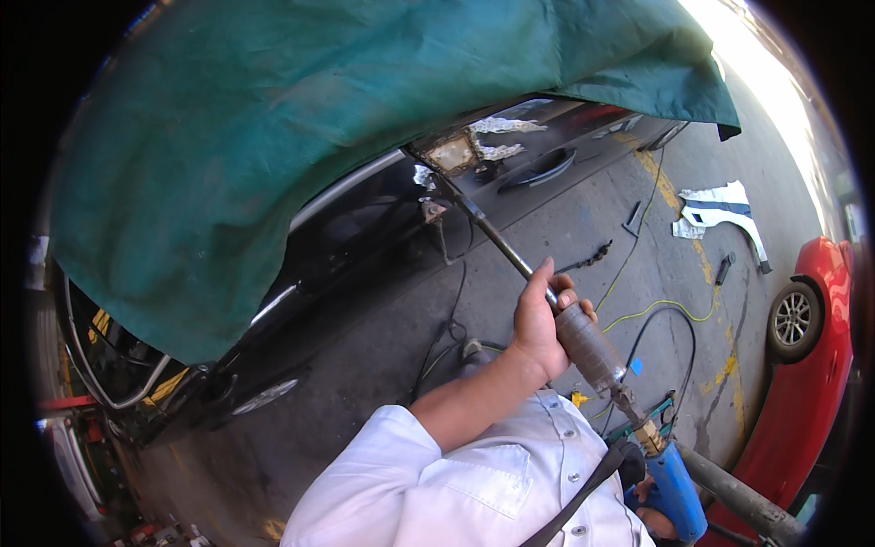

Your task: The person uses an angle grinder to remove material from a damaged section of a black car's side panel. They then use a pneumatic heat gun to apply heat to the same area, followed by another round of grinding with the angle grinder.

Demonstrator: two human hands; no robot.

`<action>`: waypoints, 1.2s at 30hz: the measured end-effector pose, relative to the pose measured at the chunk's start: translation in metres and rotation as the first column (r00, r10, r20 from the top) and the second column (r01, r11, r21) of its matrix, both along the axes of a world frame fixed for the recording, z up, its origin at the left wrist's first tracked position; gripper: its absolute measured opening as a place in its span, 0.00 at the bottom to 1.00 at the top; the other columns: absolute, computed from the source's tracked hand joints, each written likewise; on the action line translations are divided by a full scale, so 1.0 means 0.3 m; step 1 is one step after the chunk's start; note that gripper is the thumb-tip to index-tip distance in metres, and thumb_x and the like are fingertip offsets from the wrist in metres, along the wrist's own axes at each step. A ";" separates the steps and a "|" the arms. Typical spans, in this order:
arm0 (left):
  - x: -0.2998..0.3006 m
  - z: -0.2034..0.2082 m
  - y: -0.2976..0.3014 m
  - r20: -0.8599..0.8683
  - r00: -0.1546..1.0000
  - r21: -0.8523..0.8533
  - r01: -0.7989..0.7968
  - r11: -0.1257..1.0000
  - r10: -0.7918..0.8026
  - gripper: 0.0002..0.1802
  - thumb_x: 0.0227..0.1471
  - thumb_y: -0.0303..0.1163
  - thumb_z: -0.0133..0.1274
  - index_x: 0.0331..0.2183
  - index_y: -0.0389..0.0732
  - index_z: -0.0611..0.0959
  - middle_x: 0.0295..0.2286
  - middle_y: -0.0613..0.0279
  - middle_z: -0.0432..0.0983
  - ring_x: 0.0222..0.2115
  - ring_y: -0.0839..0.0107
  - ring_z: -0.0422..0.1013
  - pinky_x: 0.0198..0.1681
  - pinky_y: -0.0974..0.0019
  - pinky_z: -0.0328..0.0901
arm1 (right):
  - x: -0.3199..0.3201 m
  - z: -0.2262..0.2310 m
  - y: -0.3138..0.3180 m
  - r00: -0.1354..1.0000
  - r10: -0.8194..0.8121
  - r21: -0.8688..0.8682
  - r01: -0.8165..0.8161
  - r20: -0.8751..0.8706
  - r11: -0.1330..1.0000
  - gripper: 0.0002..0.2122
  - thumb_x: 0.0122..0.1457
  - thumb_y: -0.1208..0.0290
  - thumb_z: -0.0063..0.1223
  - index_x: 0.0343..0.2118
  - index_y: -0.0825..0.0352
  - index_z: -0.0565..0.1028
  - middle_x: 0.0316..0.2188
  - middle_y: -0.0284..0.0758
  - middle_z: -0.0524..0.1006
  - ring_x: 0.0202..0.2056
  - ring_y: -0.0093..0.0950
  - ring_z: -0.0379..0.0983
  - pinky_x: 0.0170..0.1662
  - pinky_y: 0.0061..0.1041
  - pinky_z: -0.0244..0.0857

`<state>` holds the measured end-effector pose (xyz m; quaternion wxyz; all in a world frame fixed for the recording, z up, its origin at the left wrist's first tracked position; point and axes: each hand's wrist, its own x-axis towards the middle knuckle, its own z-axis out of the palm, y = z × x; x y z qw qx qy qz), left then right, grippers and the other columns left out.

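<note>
A slide hammer (592, 348) with a long steel rod and a thick cylindrical weight runs slantwise across the middle. My left hand (540, 328) is closed around it where the rod meets the weight, thumb lying along the rod. The rod's far end touches or lies just before a bare-metal patch (453, 153) on a black car (365, 228). At the near end is a blue handle (676, 492). My right hand (654, 522) shows only in part there, apparently gripping the handle; most of its fingers are hidden.
A green cover (319, 137) drapes over the car. Cables and a yellow-green hose (674, 304) lie on the grey floor. A white fender panel (725, 211) rests farther right. At the right edge stands a red car (802, 392); a grey pole (743, 492) lies near me.
</note>
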<state>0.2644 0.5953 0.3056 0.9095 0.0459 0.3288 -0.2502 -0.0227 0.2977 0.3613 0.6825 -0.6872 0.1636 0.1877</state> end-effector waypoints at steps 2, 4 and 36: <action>0.055 0.045 0.041 -0.096 0.994 0.096 -0.038 0.995 0.047 0.18 0.56 0.51 0.58 0.28 0.49 0.74 0.14 0.76 0.64 0.24 0.71 0.70 0.37 0.60 0.69 | -0.011 -0.011 -0.002 1.000 0.003 0.013 -0.003 -0.009 1.000 0.36 0.38 0.85 0.66 0.54 0.69 0.64 0.40 0.42 0.76 0.40 0.34 0.74 0.49 0.37 0.67; 0.065 0.064 0.043 0.096 0.986 0.034 -0.138 0.990 0.134 0.17 0.58 0.48 0.57 0.28 0.48 0.74 0.13 0.78 0.63 0.24 0.73 0.70 0.37 0.61 0.69 | 0.000 0.009 0.022 0.999 -0.031 0.001 0.031 -0.018 1.000 0.34 0.38 0.85 0.66 0.52 0.68 0.66 0.39 0.41 0.77 0.39 0.33 0.74 0.48 0.37 0.67; -0.064 -0.058 -0.095 0.080 0.997 -0.012 0.020 1.000 -0.019 0.18 0.62 0.50 0.53 0.26 0.50 0.72 0.16 0.75 0.60 0.27 0.69 0.71 0.37 0.57 0.69 | 0.033 0.026 0.022 0.994 -0.042 0.056 0.048 -0.097 0.997 0.32 0.39 0.82 0.69 0.51 0.70 0.69 0.37 0.39 0.76 0.39 0.31 0.74 0.51 0.39 0.68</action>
